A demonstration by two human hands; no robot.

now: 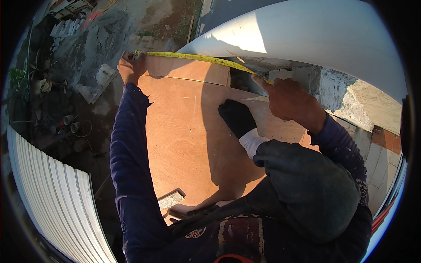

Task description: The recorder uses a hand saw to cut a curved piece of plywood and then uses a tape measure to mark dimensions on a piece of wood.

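Observation:
A yellow tape measure stretches between my two hands along the far edge of a reddish-brown plywood sheet. My left hand pinches its end at the far left corner of the board. On the right, my right hand is closed round the other end of the tape, the index finger stretched out along the blade; the tape's case is hidden by the hand. Under the tape lies a narrow board strip, against the large plywood sheet. My foot in a black sock rests on the sheet.
A big white curved surface rises beyond the tape at the right. A rough masonry ledge runs below it. White corrugated sheeting stands at lower left, with rubble and pots on lower ground. A small block lies near my body.

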